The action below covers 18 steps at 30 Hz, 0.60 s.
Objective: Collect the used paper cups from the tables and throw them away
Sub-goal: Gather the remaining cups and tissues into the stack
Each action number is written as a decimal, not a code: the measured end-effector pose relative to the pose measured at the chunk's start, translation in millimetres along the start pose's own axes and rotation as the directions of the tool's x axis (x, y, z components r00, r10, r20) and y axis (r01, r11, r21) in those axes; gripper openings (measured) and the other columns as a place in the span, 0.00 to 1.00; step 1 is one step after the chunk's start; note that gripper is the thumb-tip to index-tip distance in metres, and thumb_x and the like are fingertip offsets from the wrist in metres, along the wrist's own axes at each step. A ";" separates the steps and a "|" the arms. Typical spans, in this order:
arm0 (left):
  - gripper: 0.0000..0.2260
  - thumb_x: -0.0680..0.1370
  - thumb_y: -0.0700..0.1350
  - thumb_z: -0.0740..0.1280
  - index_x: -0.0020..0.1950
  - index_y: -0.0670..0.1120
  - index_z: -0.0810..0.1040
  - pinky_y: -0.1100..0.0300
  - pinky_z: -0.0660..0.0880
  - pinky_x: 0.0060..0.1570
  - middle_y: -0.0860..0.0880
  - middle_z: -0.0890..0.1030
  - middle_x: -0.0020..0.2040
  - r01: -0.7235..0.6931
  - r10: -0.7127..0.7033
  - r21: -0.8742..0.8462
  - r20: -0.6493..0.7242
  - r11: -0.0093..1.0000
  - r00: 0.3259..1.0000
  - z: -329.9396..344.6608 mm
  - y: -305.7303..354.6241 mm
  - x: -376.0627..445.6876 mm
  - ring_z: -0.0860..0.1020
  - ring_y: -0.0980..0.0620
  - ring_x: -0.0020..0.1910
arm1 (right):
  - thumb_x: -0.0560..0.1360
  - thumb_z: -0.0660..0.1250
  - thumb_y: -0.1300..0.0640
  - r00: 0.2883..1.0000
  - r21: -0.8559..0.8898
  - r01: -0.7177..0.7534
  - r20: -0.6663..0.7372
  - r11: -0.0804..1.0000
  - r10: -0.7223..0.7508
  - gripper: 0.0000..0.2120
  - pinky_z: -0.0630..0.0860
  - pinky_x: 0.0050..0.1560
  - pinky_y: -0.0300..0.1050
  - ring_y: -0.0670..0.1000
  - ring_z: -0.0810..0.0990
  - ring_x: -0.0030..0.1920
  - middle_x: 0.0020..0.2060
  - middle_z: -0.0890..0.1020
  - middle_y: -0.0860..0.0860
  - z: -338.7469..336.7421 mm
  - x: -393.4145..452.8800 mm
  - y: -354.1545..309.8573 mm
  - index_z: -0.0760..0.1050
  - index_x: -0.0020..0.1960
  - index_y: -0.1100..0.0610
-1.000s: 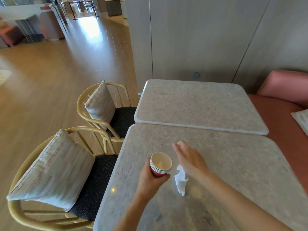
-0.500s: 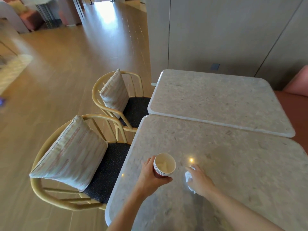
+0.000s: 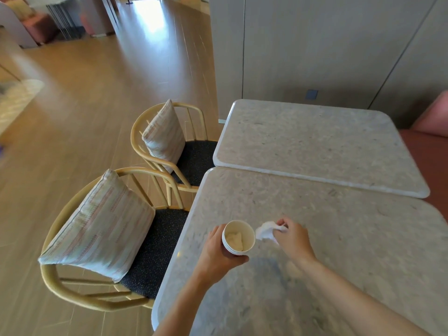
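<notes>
The left hand [image 3: 219, 251] is wrapped around a stack of nested paper cups [image 3: 238, 239], fingers curled round the far side and thumb pressed across the near side, holding the stack above the near-left part of the near worktop [image 3: 339, 251]. The top cup is open upward, and a crumpled pale wad lies inside it. Just to the right of the cups, the right hand [image 3: 292, 240] pinches a crumpled white napkin [image 3: 266, 232] between its fingertips and thumb; the napkin hangs close to the cup rim, and whether it touches the rim cannot be told. Both forearms reach in from the near edge over the speckled stone top. A second worktop [image 3: 315, 146] of the same stone stands farther off, its near edge almost meeting the first. To the left, two wooden chairs are tucked beside the worktops, the near chair [image 3: 72, 287] and the far chair [image 3: 145, 151], each with a striped cushion leaning against its back.
</notes>
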<state>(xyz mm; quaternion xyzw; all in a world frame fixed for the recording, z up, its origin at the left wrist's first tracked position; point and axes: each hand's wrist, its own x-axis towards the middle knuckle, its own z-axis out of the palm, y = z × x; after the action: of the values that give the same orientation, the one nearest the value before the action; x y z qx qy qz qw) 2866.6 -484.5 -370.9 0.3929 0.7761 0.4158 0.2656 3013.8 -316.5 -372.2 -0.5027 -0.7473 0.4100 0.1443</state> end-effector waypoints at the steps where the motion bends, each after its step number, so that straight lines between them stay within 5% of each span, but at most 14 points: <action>1: 0.31 0.60 0.50 0.82 0.56 0.66 0.71 0.68 0.71 0.54 0.59 0.77 0.57 0.002 -0.002 -0.009 -0.004 1.000 1.000 -0.3 0.5 2.1 0.74 0.61 0.58 | 0.71 0.69 0.61 0.997 0.077 0.076 -0.028 0.994 -0.074 0.08 0.66 0.30 0.34 0.46 0.72 0.33 0.30 0.76 0.44 -8.2 -2.1 -14.4 0.74 0.37 0.51; 4: 0.30 0.59 0.50 0.81 0.55 0.67 0.71 0.57 0.74 0.57 0.58 0.77 0.57 -0.005 0.005 -0.001 -0.008 1.000 1.000 0.5 4.4 7.4 0.76 0.56 0.58 | 0.69 0.70 0.63 0.922 0.120 0.386 -0.008 0.915 -0.388 0.08 0.67 0.33 0.31 0.43 0.73 0.33 0.32 0.78 0.44 -32.3 -15.3 -54.4 0.76 0.37 0.51; 7: 0.31 0.59 0.49 0.81 0.54 0.71 0.72 0.68 0.74 0.51 0.62 0.78 0.54 -0.048 0.048 -0.006 0.004 0.999 0.999 3.8 13.5 9.4 0.76 0.61 0.55 | 0.68 0.69 0.63 0.821 0.028 0.544 0.190 0.839 -0.539 0.06 0.69 0.40 0.29 0.44 0.77 0.41 0.39 0.80 0.45 -42.7 -28.5 -80.8 0.81 0.41 0.53; 10: 0.31 0.61 0.49 0.82 0.57 0.68 0.73 0.75 0.71 0.51 0.69 0.76 0.56 -0.133 0.133 0.011 0.029 0.991 0.991 6.3 24.1 8.1 0.75 0.65 0.57 | 0.71 0.64 0.60 0.782 -0.063 0.519 0.439 0.852 -0.444 0.09 0.69 0.43 0.28 0.43 0.78 0.43 0.44 0.81 0.45 -43.0 -39.1 -93.9 0.82 0.45 0.51; 12: 0.30 0.62 0.50 0.82 0.59 0.64 0.74 0.74 0.71 0.53 0.70 0.75 0.56 -0.170 0.169 0.034 0.032 0.985 0.985 4.7 31.4 6.2 0.75 0.64 0.58 | 0.71 0.59 0.54 0.756 -0.073 0.467 0.550 0.881 -0.355 0.10 0.69 0.41 0.34 0.43 0.74 0.39 0.38 0.79 0.45 -42.6 -45.2 -99.3 0.79 0.38 0.47; 14: 0.31 0.62 0.51 0.81 0.60 0.66 0.72 0.77 0.67 0.54 0.74 0.72 0.58 -0.223 0.220 0.104 0.037 0.969 0.975 2.3 38.4 3.3 0.72 0.65 0.59 | 0.68 0.54 0.51 0.742 -0.075 0.395 0.613 0.915 -0.270 0.11 0.65 0.38 0.38 0.43 0.69 0.35 0.31 0.72 0.44 -44.5 -50.2 -106.3 0.71 0.29 0.44; 18: 0.33 0.62 0.50 0.81 0.58 0.69 0.68 0.76 0.66 0.54 0.78 0.69 0.58 -0.241 0.240 0.119 0.025 0.963 0.970 2.9 49.0 -2.2 0.72 0.64 0.58 | 0.75 0.54 0.55 0.765 -0.140 0.358 0.611 0.923 -0.204 0.21 0.63 0.34 0.38 0.45 0.69 0.35 0.30 0.68 0.42 -45.7 -51.9 -116.1 0.69 0.25 0.43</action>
<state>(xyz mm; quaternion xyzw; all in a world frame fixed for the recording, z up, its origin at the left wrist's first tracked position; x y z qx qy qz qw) 2889.0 -468.2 -330.4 0.5018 0.7450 0.3948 0.1929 2992.4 -358.7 -245.5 -0.2471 -0.8673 0.4211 -0.0968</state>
